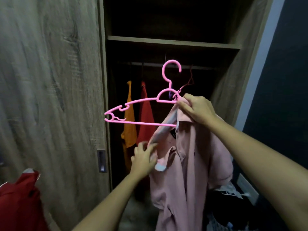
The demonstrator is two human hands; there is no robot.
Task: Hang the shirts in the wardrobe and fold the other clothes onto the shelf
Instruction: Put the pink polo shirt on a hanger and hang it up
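Right hand [196, 109] is up around chest height with the arm reaching in from the lower right. Its fingers are curled tight round the shoulder of a pink shirt [186, 172], bunching it against the right end of a pink hanger [141, 123]. So that one hand is basically carrying both.

Left hand [145, 157] is lower and comes in from the bottom middle, fingers spread against the front edge of the shirt near the collar. It's blurry there, so honestly can't tell if it's pinching the cloth or just touching it.

The hanger sits tilted, hook up, with its left end sticking out bare and dipping toward the door. The shirt hangs off the right end only and droops straight down between the two arms, collar open, a dark label showing inside the neck.

Behind all that is the open wardrobe [173, 41], pretty dark inside. There's a shelf board across the top and a rail [146, 63] under it. An orange shirt [129, 124] and a red shirt [145, 117] hang side by side on the rail, left of the hanger's hook. A thin reddish hanger [190, 80] dangles just right of the hook.

The wood-grain sliding door [50, 80] fills the left side, and it has a recessed handle [101, 161] low down. A red garment [18, 202] sits in the bottom left corner, and a dark heap of clothes [233, 205] is at the bottom right.
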